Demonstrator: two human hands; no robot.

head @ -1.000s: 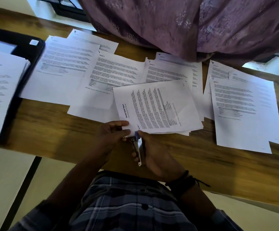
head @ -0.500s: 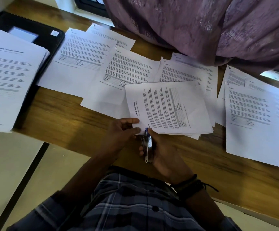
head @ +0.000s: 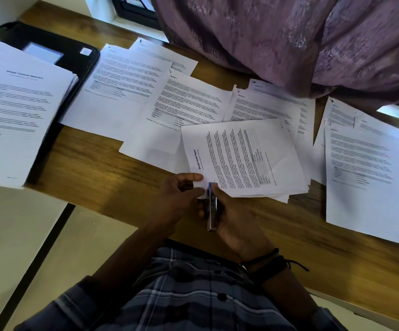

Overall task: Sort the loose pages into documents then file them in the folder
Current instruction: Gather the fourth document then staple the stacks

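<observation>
A stack of printed pages [head: 246, 158], topped by a sheet titled "Sample Health Report", lies turned sideways in the middle of the wooden table [head: 93, 168]. My left hand [head: 179, 197] pinches its near corner. My right hand [head: 232, 218] grips a slim stapler [head: 211, 209] whose blue tip sits on that same corner. More loose pages [head: 127, 91] are spread along the far side of the table. A black folder [head: 50, 44] lies at the far left, with a thick pile of pages [head: 17, 111] resting on it.
A purple curtain [head: 289, 39] hangs over the table's far right edge. Further sheets [head: 365, 168] lie overlapped at the right. The near table edge runs just in front of my body, with pale floor to the left.
The view has shifted, so the folder and its pile show more at the left. Both hands stay on the stack's corner with the stapler.
</observation>
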